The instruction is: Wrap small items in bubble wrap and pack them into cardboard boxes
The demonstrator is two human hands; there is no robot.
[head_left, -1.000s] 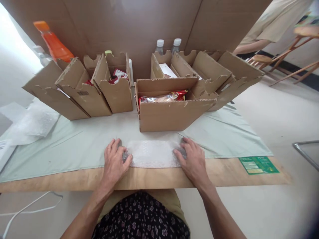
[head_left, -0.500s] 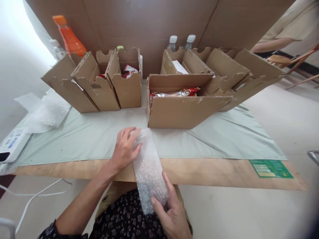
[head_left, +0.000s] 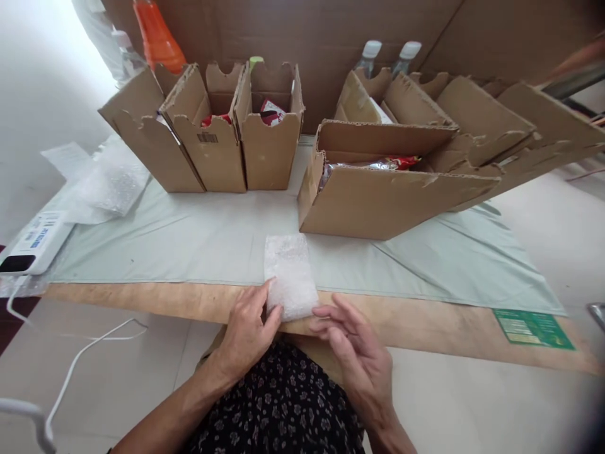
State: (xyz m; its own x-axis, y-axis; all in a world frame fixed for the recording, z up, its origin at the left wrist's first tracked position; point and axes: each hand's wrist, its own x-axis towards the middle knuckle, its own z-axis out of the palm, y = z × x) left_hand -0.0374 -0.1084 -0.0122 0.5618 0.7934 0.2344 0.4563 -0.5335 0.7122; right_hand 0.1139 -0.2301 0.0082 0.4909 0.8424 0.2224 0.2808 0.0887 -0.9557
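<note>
A folded piece of bubble wrap [head_left: 292, 277] lies at the table's front edge, partly on the green cloth and partly on bare wood. My left hand [head_left: 248, 328] grips its left side, thumb on the near corner and a finger along the edge. Whether anything is inside the wrap, I cannot tell. Beside the near right corner is my right hand [head_left: 362, 353], fingers apart and curved, a fingertip at the wrap's edge. Beyond the wrap stands a long cardboard box [head_left: 387, 205] holding shiny red packets [head_left: 401, 163].
Cardboard bins [head_left: 267, 157] stand at back left, more [head_left: 491, 113] at back right. Behind them are an orange bottle [head_left: 161, 41] and white-capped bottles [head_left: 372, 50]. Loose bubble wrap [head_left: 116, 183] and a white device [head_left: 35, 239] with a cable lie at left; a green label [head_left: 534, 329] is at right.
The long strip of bubble wrap is now a shorter folded piece resting on the table edge. My right hand has let go and opened; my left hand has moved nearer. The view has shifted.
</note>
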